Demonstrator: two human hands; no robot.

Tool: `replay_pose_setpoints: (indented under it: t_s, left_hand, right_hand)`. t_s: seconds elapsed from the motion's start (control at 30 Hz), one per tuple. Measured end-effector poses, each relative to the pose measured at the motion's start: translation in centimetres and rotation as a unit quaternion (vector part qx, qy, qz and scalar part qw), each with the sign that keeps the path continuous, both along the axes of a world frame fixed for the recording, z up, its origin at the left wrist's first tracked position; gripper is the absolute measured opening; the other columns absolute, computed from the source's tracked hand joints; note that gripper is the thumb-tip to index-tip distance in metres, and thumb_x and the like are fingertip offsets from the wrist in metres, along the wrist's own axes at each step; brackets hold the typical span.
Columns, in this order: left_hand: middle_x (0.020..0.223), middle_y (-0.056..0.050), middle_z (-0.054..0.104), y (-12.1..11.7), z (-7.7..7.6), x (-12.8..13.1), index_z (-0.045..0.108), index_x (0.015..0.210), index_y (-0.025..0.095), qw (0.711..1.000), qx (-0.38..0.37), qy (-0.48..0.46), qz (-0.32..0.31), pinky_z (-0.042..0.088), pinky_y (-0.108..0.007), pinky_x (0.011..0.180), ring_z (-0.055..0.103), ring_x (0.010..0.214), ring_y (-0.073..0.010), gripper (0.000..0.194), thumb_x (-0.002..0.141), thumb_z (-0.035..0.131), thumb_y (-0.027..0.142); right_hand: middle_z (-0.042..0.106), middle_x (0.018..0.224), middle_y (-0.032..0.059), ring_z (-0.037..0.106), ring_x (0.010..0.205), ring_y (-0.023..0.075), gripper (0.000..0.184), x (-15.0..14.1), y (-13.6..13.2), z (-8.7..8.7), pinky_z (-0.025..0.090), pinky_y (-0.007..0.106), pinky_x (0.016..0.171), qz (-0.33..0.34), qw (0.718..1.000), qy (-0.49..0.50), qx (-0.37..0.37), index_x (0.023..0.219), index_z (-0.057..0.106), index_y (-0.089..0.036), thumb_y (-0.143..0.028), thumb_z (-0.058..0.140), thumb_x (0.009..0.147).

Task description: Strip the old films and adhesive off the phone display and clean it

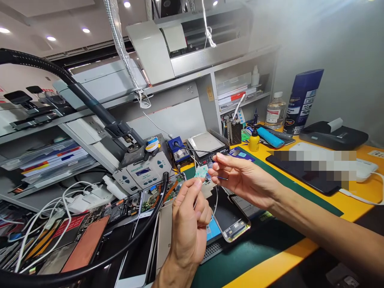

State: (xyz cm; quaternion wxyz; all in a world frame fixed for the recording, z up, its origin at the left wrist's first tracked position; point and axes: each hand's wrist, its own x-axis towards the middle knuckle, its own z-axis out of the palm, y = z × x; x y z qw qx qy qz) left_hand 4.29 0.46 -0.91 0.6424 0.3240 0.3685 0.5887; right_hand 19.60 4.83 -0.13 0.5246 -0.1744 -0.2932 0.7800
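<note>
Apparently mid-way through close handling, the left hand (190,218) pinches a small green-and-white piece (201,172) above the surface (270,269), left of an opened phone (230,214), while the right hand (240,174) curls just beside it, grip unclear, and continuing likely calls for steadiness.

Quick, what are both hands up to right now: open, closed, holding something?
Left hand: closed, pinching a small white-and-green piece.
Right hand: closed in a pinch; exactly what it holds cannot be told.
</note>
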Motion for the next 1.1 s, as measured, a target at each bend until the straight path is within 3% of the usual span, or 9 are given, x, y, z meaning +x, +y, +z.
replay_pose_setpoints:
  t_s: [0.33,0.5,0.6,0.93,1.1]
  left_hand:
    - [0.047,0.012,0.031,0.2,0.2,-0.4,0.052,0.085,0.021,0.999,-0.009,-0.038,-0.027,0.009,-0.022,0.039,0.009,0.039,-0.0045,0.017,0.096,0.061,0.031]
    - [0.074,0.008,0.05,0.1,0.2,-0.5,0.048,0.089,0.022,0.999,0.007,-0.003,-0.033,0.01,-0.019,0.04,0.018,0.037,0.0013,0.016,0.1,0.055,0.032]
    - [0.083,0.007,0.052,0.0,0.4,-0.5,0.047,0.089,0.022,1.0,0.017,0.003,-0.026,0.013,-0.017,0.04,0.026,0.038,0.0023,0.016,0.1,0.055,0.031]
    - [0.08,0.006,0.049,0.6,0.4,-1.7,0.049,0.087,0.019,0.993,0.013,-0.111,-0.039,0.015,-0.016,0.037,0.027,0.041,0.0,0.019,0.103,0.049,0.028]
    - [0.082,0.005,0.05,0.7,0.5,-1.8,0.05,0.088,0.019,0.992,0.011,-0.122,-0.034,0.016,-0.016,0.038,0.031,0.043,-0.0005,0.018,0.103,0.049,0.028]
  right_hand:
    - [0.073,0.081,0.001,0.072,0.081,0.012,0.015,0.1,-0.2,-0.1,0.059,0.024,0.079,0.0,1.0,0.003,0.003,0.085,0.075,-0.014,-0.022,0.067,0.096]
    - [0.073,0.081,0.001,0.072,0.081,0.0124,0.012,0.2,-0.4,0.0,0.058,0.024,0.08,-0.002,1.0,0.0,-0.002,0.085,0.075,-0.015,-0.023,0.07,0.093]
    - [0.074,0.08,0.0013,0.072,0.08,0.0123,0.013,0.2,-0.5,0.1,0.058,0.024,0.078,-0.004,1.0,0.001,-0.01,0.085,0.075,-0.014,-0.023,0.07,0.094]
    - [0.075,0.082,0.0008,0.073,0.081,0.0125,0.008,0.5,-0.3,-0.2,0.06,0.024,0.079,-0.002,0.999,0.022,-0.023,0.091,0.076,-0.015,-0.022,0.071,0.093]
    - [0.075,0.081,0.0018,0.074,0.081,0.0134,0.009,0.4,-0.4,0.0,0.061,0.024,0.077,-0.019,0.999,0.014,-0.038,0.089,0.076,-0.015,-0.021,0.071,0.093]
